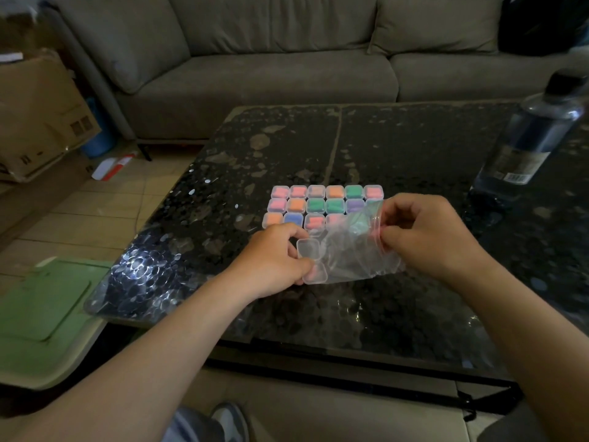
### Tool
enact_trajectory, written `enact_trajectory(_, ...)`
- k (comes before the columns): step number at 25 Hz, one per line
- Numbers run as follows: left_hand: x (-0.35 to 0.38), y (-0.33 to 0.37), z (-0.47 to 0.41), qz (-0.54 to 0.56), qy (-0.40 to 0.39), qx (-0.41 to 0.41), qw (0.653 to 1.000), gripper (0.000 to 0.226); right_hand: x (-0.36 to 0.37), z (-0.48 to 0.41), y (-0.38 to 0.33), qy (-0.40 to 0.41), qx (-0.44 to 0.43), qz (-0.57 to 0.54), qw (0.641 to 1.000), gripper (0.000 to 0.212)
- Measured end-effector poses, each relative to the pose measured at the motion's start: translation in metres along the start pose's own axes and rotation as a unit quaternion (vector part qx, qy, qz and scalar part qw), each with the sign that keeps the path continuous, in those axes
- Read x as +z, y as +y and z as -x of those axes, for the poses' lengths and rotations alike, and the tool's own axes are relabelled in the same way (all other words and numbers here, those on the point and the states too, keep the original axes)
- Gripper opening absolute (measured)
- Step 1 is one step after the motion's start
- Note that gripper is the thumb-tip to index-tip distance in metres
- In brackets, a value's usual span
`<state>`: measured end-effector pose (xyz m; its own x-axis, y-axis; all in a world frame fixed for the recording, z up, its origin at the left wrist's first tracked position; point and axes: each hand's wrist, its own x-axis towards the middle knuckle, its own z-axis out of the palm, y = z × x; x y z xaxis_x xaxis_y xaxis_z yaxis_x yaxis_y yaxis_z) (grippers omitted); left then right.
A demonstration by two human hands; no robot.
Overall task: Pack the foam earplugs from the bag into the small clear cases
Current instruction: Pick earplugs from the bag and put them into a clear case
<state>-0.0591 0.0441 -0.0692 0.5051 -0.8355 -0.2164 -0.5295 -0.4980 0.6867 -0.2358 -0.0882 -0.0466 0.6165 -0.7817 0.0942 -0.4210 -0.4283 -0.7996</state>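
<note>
Behind the bag — filled cases, bottle

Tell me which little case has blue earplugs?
The blue case, second from left in the nearest row; the others show pink, orange, green or purple.

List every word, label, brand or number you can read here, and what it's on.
Nothing is legible.
Bottle label: print and a barcode, too blurred to read.
Cardboard box: dark printed marks, too blurred to read.
Bag and clear cases: no print visible.
</note>
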Motion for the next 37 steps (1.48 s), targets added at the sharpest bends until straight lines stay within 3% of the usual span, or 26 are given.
enact_trajectory(9, -0.001, 0.002, 0.001, -0.003, -0.002, -0.003, 1.000, 0.044, -0.008, 0.003, -0.006, 0.161, -0.034, -0.083, 0.983, 0.011)
enact_trajectory(12, 0.000, 0.002, 0.001, 0.002, -0.001, -0.004, 1.000, 0.043, -0.004, 0.009, -0.009, 0.121, -0.095, -0.066, 0.986, 0.007)
enact_trajectory(18, 0.003, 0.000, -0.001, 0.035, 0.021, 0.013, 0.999, 0.039, 0.019, 0.013, -0.005, 0.039, -0.198, 0.070, 0.977, 0.009)
enact_trajectory(21, 0.002, 0.004, 0.000, 0.100, 0.039, 0.028, 0.994, 0.040, 0.026, 0.013, -0.003, 0.006, -0.208, 0.103, 0.973, 0.011)
enact_trajectory(28, 0.001, 0.013, 0.003, 0.306, -0.002, -0.003, 0.952, 0.037, 0.033, 0.015, -0.003, -0.032, -0.204, 0.131, 0.970, 0.013)
enact_trajectory(37, 0.001, 0.014, 0.006, 0.339, -0.004, 0.009, 0.941, 0.039, 0.032, 0.016, -0.006, -0.040, -0.201, 0.114, 0.972, 0.012)
